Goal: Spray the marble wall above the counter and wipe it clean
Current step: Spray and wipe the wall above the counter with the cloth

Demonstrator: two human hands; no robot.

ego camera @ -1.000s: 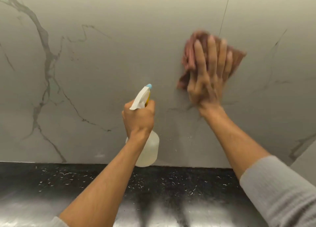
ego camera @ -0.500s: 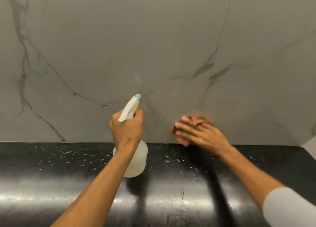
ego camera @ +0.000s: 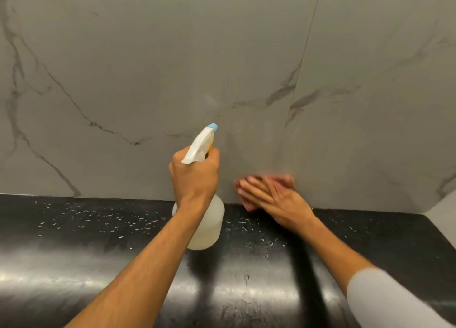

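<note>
The left hand [ego camera: 195, 177] grips the spray bottle [ego camera: 204, 226], nozzle toward the marble wall [ego camera: 148, 68]. Just right, the flat right hand [ego camera: 274, 199] presses a cloth [ego camera: 248, 205] low against it.

Dim, warm-grey indoor light. On the black counter [ego camera: 74, 266], nearer the camera than the fingers, broad white glare bands are cut by dark shadows of both arms and the spray bottle [ego camera: 204, 226]. The right hand [ego camera: 274, 199] is motion-blurred, its fingers [ego camera: 254, 189] showing doubled edges, while the left hand [ego camera: 195, 177] is crisp. Above the fingertips the marble wall [ego camera: 148, 56] is evenly lit — its seam bows with wide-lens distortion.
</note>
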